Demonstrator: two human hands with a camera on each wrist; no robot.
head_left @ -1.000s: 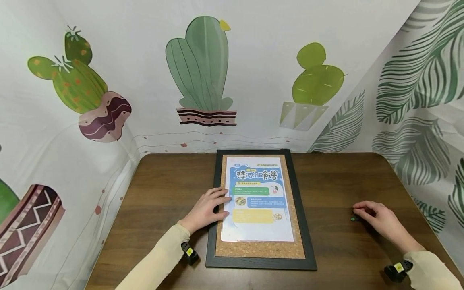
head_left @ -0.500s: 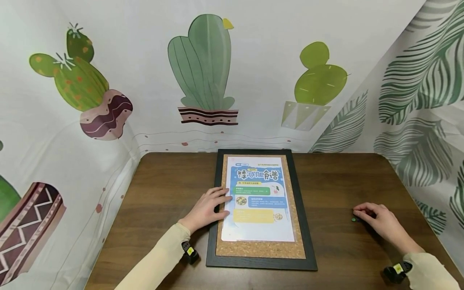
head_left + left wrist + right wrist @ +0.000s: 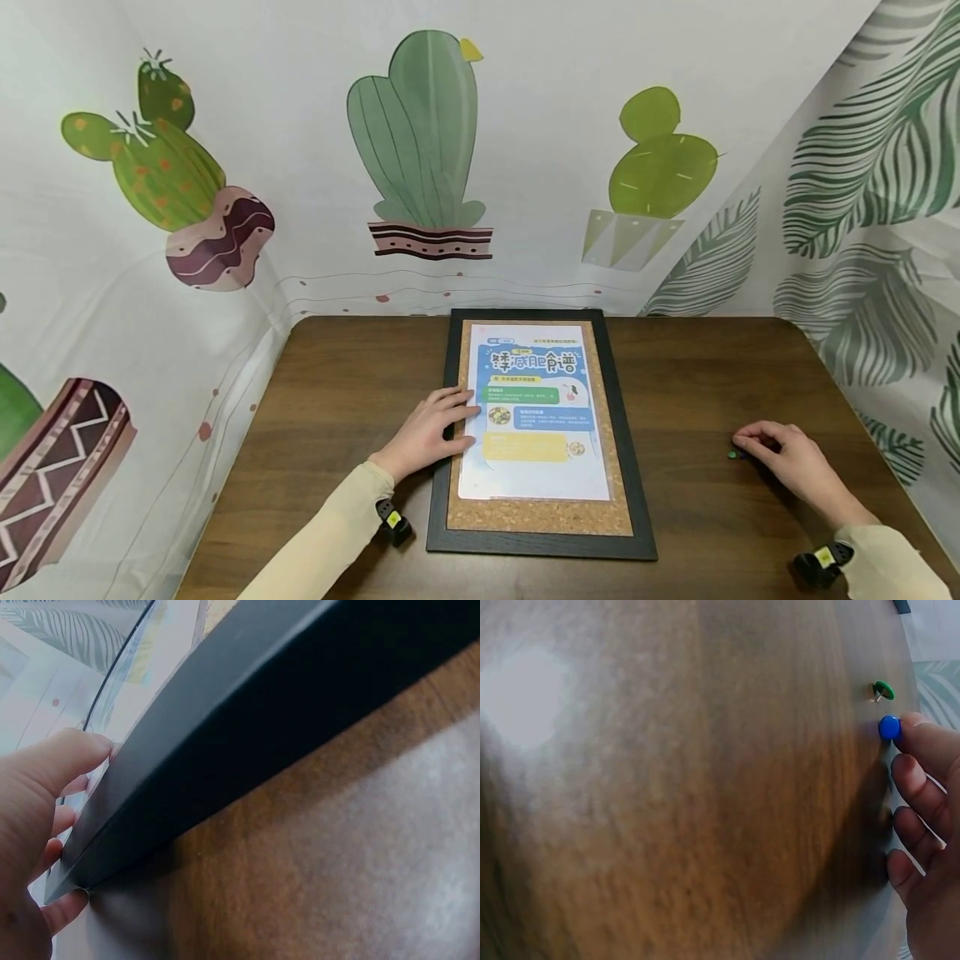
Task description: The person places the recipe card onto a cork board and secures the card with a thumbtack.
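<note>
My left hand (image 3: 427,433) rests on the left edge of a framed corkboard (image 3: 536,521). Its fingertips lie on the printed sheet (image 3: 525,479), which covers most of the cork. In the left wrist view the thumb (image 3: 82,754) lies over the top of the black frame (image 3: 202,697). Right of the board, my right hand (image 3: 791,458) is low at the table with curled fingers. It pinches a blue thumbtack (image 3: 889,727) at the thumb tip; the index fingertip is hidden in the right wrist view. Close beside it a green thumbtack (image 3: 883,691) lies on the wood, its metal point showing.
The brown wooden table (image 3: 345,367) runs back to a white hanging cloth (image 3: 540,150) printed with cacti and leaves. The board lies flat near the table's middle. Each wrist wears a small black camera (image 3: 823,561) on a strap.
The right hand's index fingertip has drawn slightly back toward the thumb, by the blue thumbtack. The left hand and board have stayed put.
</note>
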